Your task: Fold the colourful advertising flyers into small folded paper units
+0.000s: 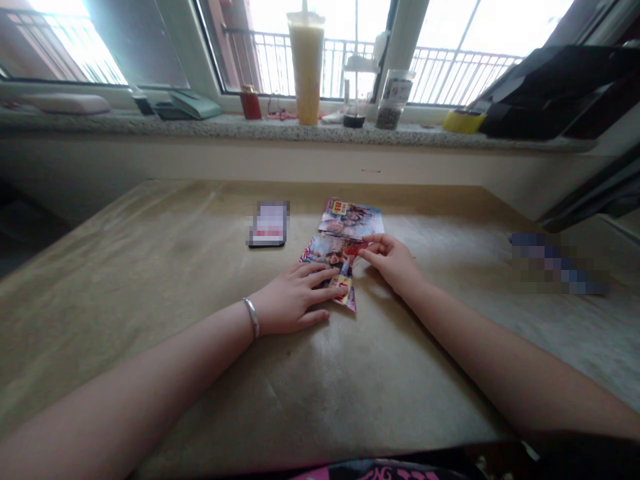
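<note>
two bare hands meet on a colourful leaflet (350, 220) near the middle of the table (150, 280). the left hand (295, 300) lies flat, palm down with fingers spread and unclenched, pressing the near part of the sheet; a silver bracelet (252, 317) circles its wrist. the right hand (393, 261) pinches the leaflet's right edge between thumb and curled fingertips, at 3 o'clock of the sheet. the paper is creased across its middle: the far half lies flat, and the near half lifts slightly at its 5 o'clock corner. a phone (269, 224) lies flat at 10 o'clock of the hands, just apart from the leaflet. bare tabletop stretches wide at 9 o'clock, at 3 o'clock, and at 6 o'clock towards the body. the far table edge runs at 12 o'clock, below a stone windowsill (150, 125). the sill bears a tall cup of yellow drink (307, 73), a jar (393, 100) and a small red container (250, 103). daylight enters through railed windows behind.
</note>
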### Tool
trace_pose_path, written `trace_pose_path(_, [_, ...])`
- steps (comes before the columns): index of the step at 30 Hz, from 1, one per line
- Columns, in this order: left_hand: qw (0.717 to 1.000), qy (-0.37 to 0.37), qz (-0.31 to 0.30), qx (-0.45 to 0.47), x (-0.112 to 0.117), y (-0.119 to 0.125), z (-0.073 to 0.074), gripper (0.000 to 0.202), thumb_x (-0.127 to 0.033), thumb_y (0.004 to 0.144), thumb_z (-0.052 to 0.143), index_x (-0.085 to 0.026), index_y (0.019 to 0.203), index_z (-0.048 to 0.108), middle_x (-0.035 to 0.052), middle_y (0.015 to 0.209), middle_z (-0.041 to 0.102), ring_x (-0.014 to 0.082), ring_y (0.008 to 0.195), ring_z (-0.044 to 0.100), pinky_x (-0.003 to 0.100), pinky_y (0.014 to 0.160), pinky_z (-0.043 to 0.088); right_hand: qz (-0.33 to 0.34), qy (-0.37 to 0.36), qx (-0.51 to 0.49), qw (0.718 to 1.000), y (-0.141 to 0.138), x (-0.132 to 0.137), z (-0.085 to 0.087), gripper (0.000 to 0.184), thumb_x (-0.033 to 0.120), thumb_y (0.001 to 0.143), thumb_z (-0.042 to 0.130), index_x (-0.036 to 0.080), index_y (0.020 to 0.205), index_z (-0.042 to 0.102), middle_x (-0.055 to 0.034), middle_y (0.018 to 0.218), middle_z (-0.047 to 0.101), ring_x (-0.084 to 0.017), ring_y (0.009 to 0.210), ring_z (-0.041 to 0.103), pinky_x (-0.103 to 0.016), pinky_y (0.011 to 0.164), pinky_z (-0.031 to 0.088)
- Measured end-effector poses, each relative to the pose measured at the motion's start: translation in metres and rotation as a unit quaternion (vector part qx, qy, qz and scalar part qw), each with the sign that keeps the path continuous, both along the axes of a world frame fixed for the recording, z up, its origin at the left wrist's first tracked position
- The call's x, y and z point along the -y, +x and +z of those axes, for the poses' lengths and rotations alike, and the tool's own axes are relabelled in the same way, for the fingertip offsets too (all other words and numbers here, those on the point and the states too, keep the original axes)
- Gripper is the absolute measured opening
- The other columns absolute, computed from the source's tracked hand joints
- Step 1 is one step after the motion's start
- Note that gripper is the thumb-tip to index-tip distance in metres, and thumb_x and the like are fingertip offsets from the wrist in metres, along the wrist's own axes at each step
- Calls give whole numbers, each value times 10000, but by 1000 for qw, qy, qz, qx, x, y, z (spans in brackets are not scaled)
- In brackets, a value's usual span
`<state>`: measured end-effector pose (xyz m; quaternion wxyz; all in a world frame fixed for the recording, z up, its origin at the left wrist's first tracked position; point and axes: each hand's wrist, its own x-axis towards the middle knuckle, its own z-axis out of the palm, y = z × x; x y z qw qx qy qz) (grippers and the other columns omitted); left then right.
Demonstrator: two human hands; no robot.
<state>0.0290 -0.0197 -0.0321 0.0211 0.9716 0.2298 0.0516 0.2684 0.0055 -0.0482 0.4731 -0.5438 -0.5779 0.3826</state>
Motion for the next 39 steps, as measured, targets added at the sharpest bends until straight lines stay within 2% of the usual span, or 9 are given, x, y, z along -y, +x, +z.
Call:
trace_pose_path(3, [1000, -9, -2, 4, -1, 0, 0, 522, -455, 915, 442, -304, 1406, 348, 33, 1500, 294, 278, 1375, 250, 459, 1123, 231, -2, -22, -29, 999, -4, 3, 2, 316, 416, 638, 701, 192, 822, 575, 6, 673, 636, -124, 556, 569, -248, 521, 436])
trace_pose_path(6, [1000, -17, -5, -2, -1, 1, 0, 551, -431, 911, 451, -280, 1423, 316, 29, 1502, 292, 268, 1395, 213, 446, 1143, 198, -8, -1, -12, 1000, -7, 5, 3, 295, 444, 655, 689, 196, 690, 532, 14, 632, 598, -118, 557, 544, -247, 534, 433])
trace_pose_path(10, [1000, -11, -20, 9, -1, 3, 2, 547, -394, 893, 471, -244, 1404, 347, 32, 1509, 274, 248, 1411, 178, 429, 1165, 146, 0, 14, -4, 1000, -9, 5, 0, 294, 457, 687, 652, 211, 669, 493, 27, 607, 551, -114, 536, 496, -253, 522, 436])
trace_pose_path(14, [1000, -11, -4, -1, 0, 8, 3, 554, -403, 879, 476, -187, 1379, 375, 64, 1515, 254, 240, 1407, 199, 416, 1168, 129, 8, -3, -42, 999, -8, 2, -3, 299, 470, 694, 635, 224, 689, 465, 23, 648, 555, -129, 579, 525, -262, 528, 474])
trace_pose_path(18, [1000, -22, 14, -11, 0, 11, 3, 598, -462, 888, 450, -195, 1409, 326, 67, 1502, 289, 245, 1395, 227, 417, 1152, 161, 15, -7, -36, 999, -8, -1, -6, 291, 471, 711, 623, 235, 710, 453, 24, 648, 559, -139, 586, 549, -278, 539, 501])
trace_pose_path(22, [999, -18, 30, 4, -2, 10, 0, 568, -475, 893, 442, -228, 1396, 349, 62, 1484, 328, 264, 1389, 229, 443, 1130, 188, 8, 2, -16, 1000, -8, -1, -9, 277, 448, 724, 622, 236, 710, 443, 29, 639, 562, -132, 541, 548, -282, 521, 500])
trace_pose_path(27, [997, -35, 58, 20, -2, 8, -2, 612, -495, 874, 469, -166, 1379, 365, 107, 1435, 385, 272, 1350, 297, 429, 1123, 229, 22, -3, -13, 1000, -7, 1, -8, 279, 425, 707, 644, 230, 720, 445, 33, 629, 589, -126, 500, 559, -258, 478, 456])
trace_pose_path(31, [993, -42, 97, 44, -2, 7, -4, 732, -519, 858, 489, -143, 1435, 238, 142, 1440, 359, 281, 1334, 322, 433, 1108, 278, 35, -2, 1, 999, -7, 4, -4, 285, 424, 696, 658, 221, 709, 459, 47, 554, 556, -117, 480, 539, -239, 471, 432])
trace_pose_path(39, [984, 10, 98, 147, -11, 6, -12, 928, -463, 774, 648, -185, 1464, 91, 180, 1440, 296, 327, 1310, 361, 462, 1056, 386, 82, 55, 26, 995, -11, 9, -2, 239, 407, 734, 629, 214, 739, 488, 43, 598, 533, -101, 504, 493, -244, 506, 437])
